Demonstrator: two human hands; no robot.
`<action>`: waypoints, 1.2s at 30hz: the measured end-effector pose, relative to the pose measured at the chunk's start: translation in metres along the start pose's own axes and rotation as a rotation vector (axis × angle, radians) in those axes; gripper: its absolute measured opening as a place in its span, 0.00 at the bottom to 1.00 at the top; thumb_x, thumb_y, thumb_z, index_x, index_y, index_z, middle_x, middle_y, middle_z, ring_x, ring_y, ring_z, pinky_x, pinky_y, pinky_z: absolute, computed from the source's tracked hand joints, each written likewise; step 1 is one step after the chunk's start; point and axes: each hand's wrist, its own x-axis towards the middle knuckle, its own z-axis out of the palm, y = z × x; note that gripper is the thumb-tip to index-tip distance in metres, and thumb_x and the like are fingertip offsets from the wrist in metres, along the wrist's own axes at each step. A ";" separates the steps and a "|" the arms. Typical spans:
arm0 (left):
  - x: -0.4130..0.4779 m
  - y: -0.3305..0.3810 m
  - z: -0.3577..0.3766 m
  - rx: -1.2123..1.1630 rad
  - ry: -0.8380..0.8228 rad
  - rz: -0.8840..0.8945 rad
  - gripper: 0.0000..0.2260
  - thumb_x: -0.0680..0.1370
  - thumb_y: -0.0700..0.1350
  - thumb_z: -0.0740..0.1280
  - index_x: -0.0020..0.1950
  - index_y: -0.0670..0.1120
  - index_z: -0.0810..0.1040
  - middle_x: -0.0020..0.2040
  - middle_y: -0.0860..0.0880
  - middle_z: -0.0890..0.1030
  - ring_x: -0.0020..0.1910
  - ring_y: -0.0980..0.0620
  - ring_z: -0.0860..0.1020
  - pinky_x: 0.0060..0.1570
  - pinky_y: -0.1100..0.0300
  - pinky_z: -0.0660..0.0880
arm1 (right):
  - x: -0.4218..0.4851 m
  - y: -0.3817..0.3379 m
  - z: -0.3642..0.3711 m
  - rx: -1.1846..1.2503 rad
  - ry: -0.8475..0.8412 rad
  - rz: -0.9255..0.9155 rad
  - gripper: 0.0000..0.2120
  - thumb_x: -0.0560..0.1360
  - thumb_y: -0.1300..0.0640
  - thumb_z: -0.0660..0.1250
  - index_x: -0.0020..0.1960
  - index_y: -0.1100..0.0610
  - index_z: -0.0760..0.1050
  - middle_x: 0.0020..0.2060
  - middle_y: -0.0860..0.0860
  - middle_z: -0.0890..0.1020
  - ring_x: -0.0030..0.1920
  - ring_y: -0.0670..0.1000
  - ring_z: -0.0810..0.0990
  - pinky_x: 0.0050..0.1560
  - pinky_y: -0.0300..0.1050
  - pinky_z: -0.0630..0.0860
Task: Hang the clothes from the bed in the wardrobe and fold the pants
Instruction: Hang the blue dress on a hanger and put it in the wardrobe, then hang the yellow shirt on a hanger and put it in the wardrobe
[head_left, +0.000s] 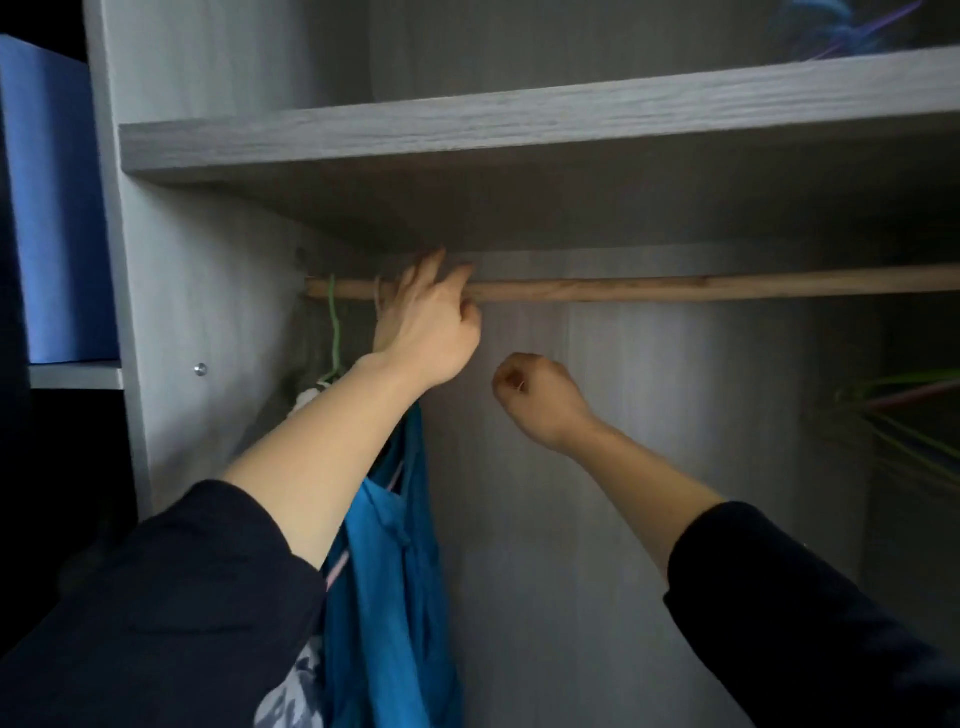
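A wooden rod (675, 288) runs across the wardrobe under a grey shelf (519, 130). My left hand (431, 332) is raised to the rod's left part, its fingers curled by the pale hook (377, 293) of a hanger that sits over the rod. A blue garment (395, 597) hangs from that hanger below my wrist. To its left a green hanger (335, 322) is on the rod, and a grey patterned garment (291, 691) shows at the bottom. My right hand (540, 395) is a closed fist below the rod and holds nothing.
Several empty green and pink hangers (893, 415) show at the right edge, below the rod. More hangers (841, 26) lie on the top shelf. A blue box (52, 208) stands on a side shelf left of the wardrobe wall.
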 end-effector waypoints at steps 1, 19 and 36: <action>-0.001 0.014 0.009 -0.021 -0.011 0.035 0.22 0.80 0.46 0.58 0.75 0.50 0.63 0.77 0.44 0.58 0.74 0.43 0.57 0.73 0.48 0.55 | -0.007 0.011 -0.014 -0.081 0.015 -0.010 0.08 0.75 0.58 0.63 0.51 0.59 0.78 0.48 0.55 0.82 0.49 0.55 0.79 0.49 0.49 0.77; -0.001 0.232 0.128 -0.159 0.159 0.277 0.32 0.72 0.43 0.63 0.76 0.46 0.62 0.76 0.39 0.58 0.77 0.41 0.53 0.75 0.45 0.42 | -0.136 0.145 -0.256 -1.043 0.357 0.322 0.12 0.73 0.55 0.65 0.54 0.60 0.73 0.54 0.57 0.76 0.60 0.60 0.72 0.52 0.52 0.72; 0.005 0.225 0.142 -0.204 0.276 0.308 0.34 0.67 0.38 0.67 0.73 0.44 0.67 0.71 0.36 0.66 0.73 0.37 0.61 0.74 0.42 0.52 | -0.126 0.160 -0.278 -1.492 0.144 0.345 0.11 0.75 0.62 0.63 0.57 0.61 0.74 0.52 0.57 0.80 0.52 0.57 0.80 0.39 0.45 0.70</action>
